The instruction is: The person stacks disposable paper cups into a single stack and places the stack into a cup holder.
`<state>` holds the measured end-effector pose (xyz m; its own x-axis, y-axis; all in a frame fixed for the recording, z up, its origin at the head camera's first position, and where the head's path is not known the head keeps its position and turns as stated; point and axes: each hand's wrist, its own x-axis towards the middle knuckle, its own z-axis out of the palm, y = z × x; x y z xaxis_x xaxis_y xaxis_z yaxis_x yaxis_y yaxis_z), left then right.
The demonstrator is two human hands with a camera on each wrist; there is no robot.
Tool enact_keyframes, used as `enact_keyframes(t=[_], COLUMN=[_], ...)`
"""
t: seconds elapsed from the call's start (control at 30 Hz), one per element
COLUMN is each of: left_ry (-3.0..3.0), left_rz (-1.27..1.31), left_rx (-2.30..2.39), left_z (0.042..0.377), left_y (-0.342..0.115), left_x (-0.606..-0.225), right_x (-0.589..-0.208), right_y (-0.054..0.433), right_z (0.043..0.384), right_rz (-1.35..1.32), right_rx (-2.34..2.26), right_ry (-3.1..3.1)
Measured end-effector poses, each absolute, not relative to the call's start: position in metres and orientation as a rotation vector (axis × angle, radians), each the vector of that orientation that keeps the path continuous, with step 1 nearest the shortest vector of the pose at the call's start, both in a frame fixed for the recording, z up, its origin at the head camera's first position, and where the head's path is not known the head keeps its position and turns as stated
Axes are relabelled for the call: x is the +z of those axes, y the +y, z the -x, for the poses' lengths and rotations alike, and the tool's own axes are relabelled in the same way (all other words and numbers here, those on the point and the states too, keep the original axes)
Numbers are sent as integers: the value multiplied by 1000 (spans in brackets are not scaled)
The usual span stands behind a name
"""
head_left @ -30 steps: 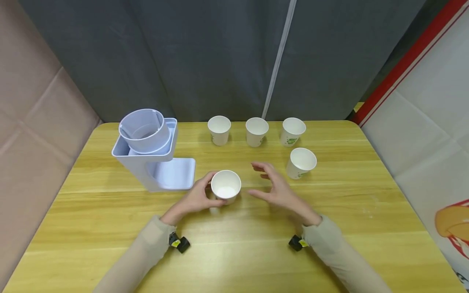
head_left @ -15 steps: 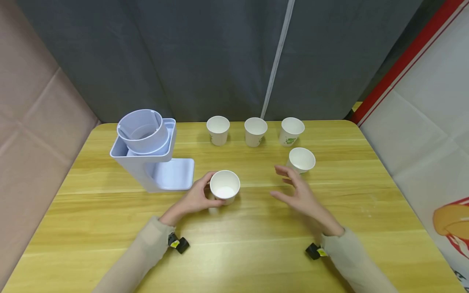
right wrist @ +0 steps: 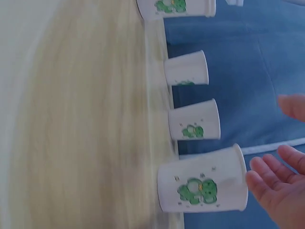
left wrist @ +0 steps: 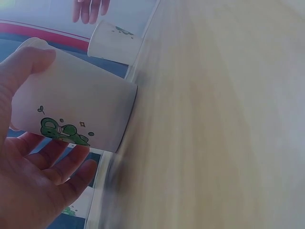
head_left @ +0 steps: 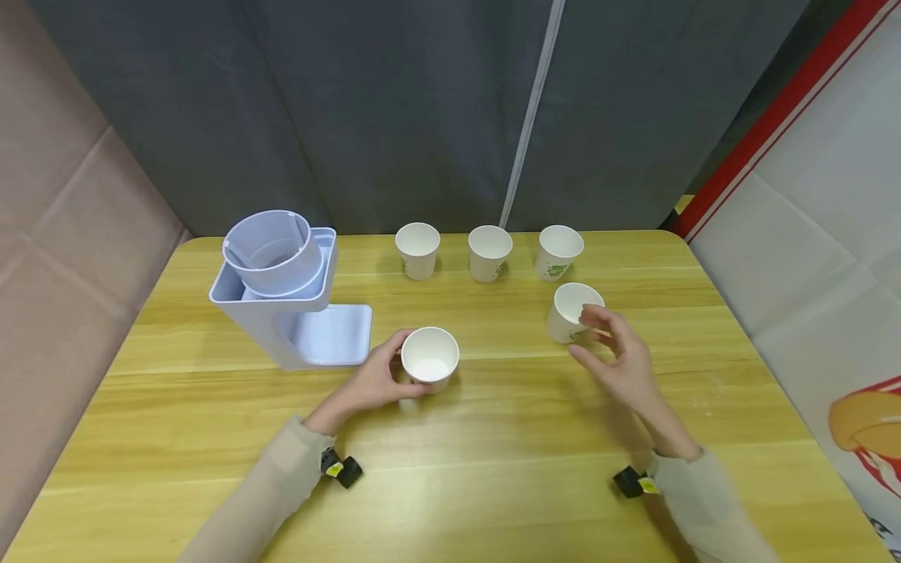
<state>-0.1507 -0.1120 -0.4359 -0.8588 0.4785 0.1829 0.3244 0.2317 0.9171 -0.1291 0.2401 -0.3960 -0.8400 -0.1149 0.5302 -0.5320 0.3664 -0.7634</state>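
My left hand [head_left: 376, 381] holds a white paper cup [head_left: 430, 360] near the middle of the wooden table. In the left wrist view the thumb lies on one side of this upright cup [left wrist: 71, 95], the fingers on the other, beside a green printed animal. Farther right, my right hand [head_left: 622, 367] has its fingers loosely bent and holds nothing. It is beside another white paper cup [head_left: 565, 313], partly in front of it in the head view. The right wrist view shows that cup [right wrist: 202, 186] with the fingertips close to its rim; contact cannot be told.
Three more paper cups stand in a row along the back: left [head_left: 418, 250], middle [head_left: 489, 253] and right [head_left: 559, 252]. At the left is a pale lilac plastic stand [head_left: 292, 344] with a round container [head_left: 271, 250] on top and a flat base. A dark curtain [head_left: 394, 117] hangs behind.
My right hand has moved right, from near the held cup, past the front of the right-hand cup to its right side. My left hand keeps its hold on the cup in the same place.
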Motion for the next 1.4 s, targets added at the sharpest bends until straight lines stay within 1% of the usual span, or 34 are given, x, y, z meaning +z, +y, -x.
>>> enact_keyframes(t=[0.27,0.5,0.63,1.2,1.4], left_ry=[2358,2354,2346,2334,2327], left_rz=[-763,-772,-773,-770,-768], left_rx=[1693,1694,1698,1711,1719], left_z=[150,151,152,153,153], left_y=[-113,-113,-113,-112,-112], left_x=[-435,-438,-439,-438,-439], right_x=[-395,-397,-401,-409,-408], right_y=[257,267,268,264,261], right_z=[143,159,165,182,183], right_rz=[-355,-237,-226,-192,-207], right_rx=[1422,1330,1349,1324,1319], right_ry=[-2233,-2479,-2570,-2628,-2645])
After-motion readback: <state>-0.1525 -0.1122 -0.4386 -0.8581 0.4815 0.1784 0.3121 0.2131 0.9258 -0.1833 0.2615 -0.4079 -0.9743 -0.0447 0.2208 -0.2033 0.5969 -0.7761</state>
